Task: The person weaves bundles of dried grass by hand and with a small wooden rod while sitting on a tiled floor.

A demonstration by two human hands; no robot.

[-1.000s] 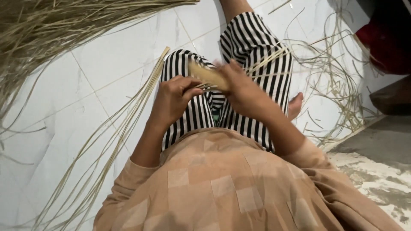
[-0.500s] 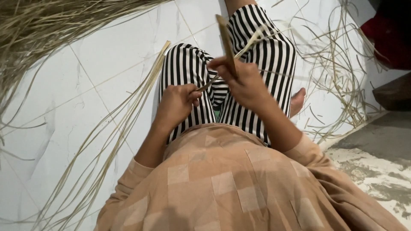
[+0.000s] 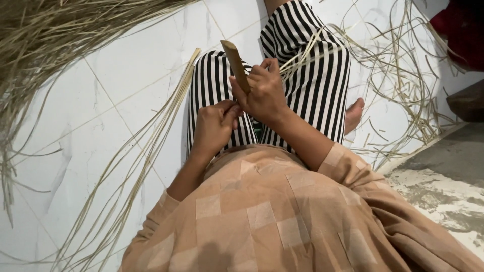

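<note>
From the head camera we look down on our own lap, in black-and-white striped trousers (image 3: 312,75), with a tan checked tunic (image 3: 262,211) filling the lower middle of the frame.

Our right hand (image 3: 266,93), just above the centre, is closed around a flat, tan wooden stick (image 3: 236,65). The stick stands nearly upright and leans toward the upper left, its squared end clear above the knuckles. Held this way, we judge, its long edge faces the other hand so that it can work against a strand.

Our left hand (image 3: 214,126), a little lower and to the left, touches the right one. Its fingers are curled in, thumb and fingertips pinched together at the base of the stick. What they pinch is too thin to tell, though a pale strip of cane seems likely.

A bundle of long pale cane strips (image 3: 151,141) runs from the left knee down to the lower left corner, lying close to the left hand, likely for easy reach. A denser heap of dry straw-coloured fibres (image 3: 55,35) fills the upper left. Loose curling strips (image 3: 403,85) lie tangled on the white tiled floor (image 3: 101,131) at the upper right, beside a bare foot (image 3: 354,113). A grey concrete step (image 3: 443,171) sits at the right edge.
</note>
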